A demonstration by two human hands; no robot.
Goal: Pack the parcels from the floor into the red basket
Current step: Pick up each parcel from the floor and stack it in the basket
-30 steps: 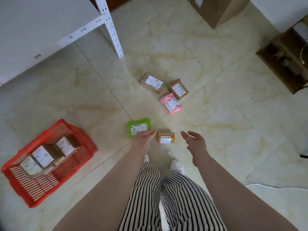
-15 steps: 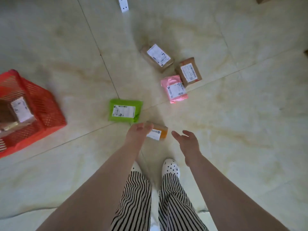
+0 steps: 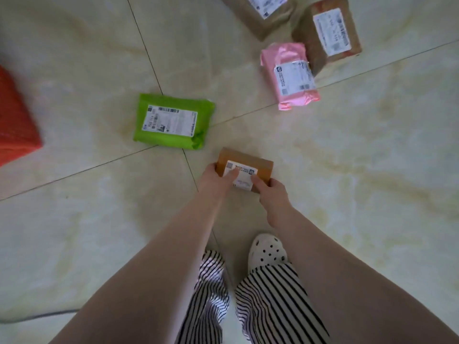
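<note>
Both hands, left (image 3: 214, 178) and right (image 3: 269, 191), pinch the small brown parcel (image 3: 244, 166) by its ends. Such a shallow fingertip hold could let it slip on the way to the red basket (image 3: 15, 120)

Small brown cardboard parcel (image 3: 246, 165) with a white label on top, gripped at both ends, lying flat and turned slightly. Green poly-bag parcel (image 3: 172, 121), label up, flat on the floor up and left of the grip. Pink bag parcel (image 3: 289, 75) beyond the grip to the right, touching a taped brown box (image 3: 330, 33); another brown box (image 3: 260, 13) beside it, cut off. Red basket (image 3: 15, 120) far left, only a corner showing.
</note>
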